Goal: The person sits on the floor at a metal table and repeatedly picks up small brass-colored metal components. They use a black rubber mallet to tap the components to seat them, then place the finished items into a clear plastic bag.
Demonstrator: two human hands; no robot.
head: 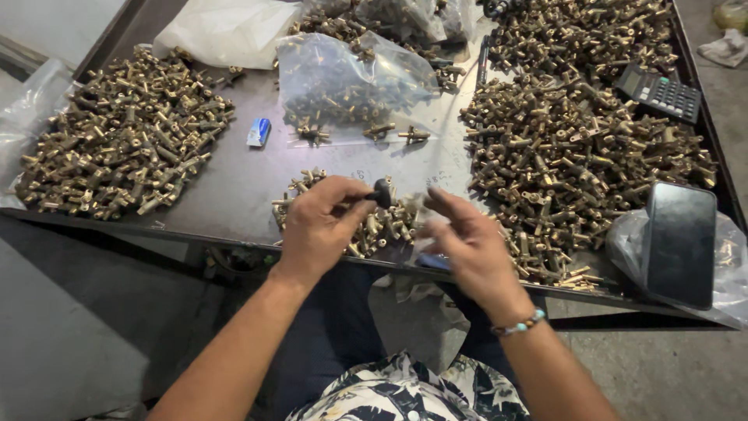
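Down over the near edge of a dark metal tabletop (234, 187), two bare hands work close together; the left hand (315, 226) pinches a small black knob-like part (382, 191) between thumb and fingertips, its short stem lying roughly level and the rounded black head pointing right, towards the other hand; the right hand (467, 242) is loosely curled, its fingers blurred, and seems to pinch a scrap of clear plastic, though I cannot tell for certain what it grasps; a beaded bracelet (518, 323) circles that wrist. Just beyond the hands lies a small heap of brass fittings (366, 222), short tubular pieces with side stubs, dull gold and jumbled at every angle; a larger pile (125, 132) sits far left, and the largest (576, 148) spreads across the right. Clear plastic bags (351, 78), some holding more fittings, lie at the middle back; a small blue and white packet (259, 132) rests beside them. A dark calculator (661, 92) lies at the far right, and a black phone (682, 243) leans at the right edge. Grey concrete floor (70, 335) shows below.
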